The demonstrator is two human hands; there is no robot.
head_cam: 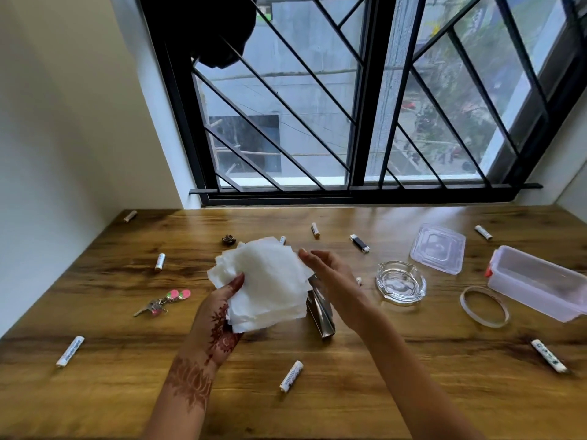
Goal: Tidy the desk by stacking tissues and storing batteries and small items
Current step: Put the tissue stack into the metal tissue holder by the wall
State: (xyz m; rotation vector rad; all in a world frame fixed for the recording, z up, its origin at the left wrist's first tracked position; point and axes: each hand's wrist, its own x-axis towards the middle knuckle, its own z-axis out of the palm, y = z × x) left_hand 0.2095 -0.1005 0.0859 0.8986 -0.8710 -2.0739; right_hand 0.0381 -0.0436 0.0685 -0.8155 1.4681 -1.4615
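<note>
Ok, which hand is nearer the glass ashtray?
Right. The right hand is just left of the glass ashtray, open beside the tissues; the left hand holds the tissues, further left.

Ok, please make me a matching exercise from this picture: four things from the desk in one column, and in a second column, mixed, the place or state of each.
Things:
1. stack of tissues
2. plastic box
3. lid
4. keys

Places or states:
a. lies flat on the desk, between the glass ashtray and the window
b. held up in the left hand, the right hand at its edge
c. on the desk to the left of the hands, with a pink keyring
d. open and empty, at the right edge of the desk

Pairs: 1-b, 2-d, 3-a, 4-c
</note>
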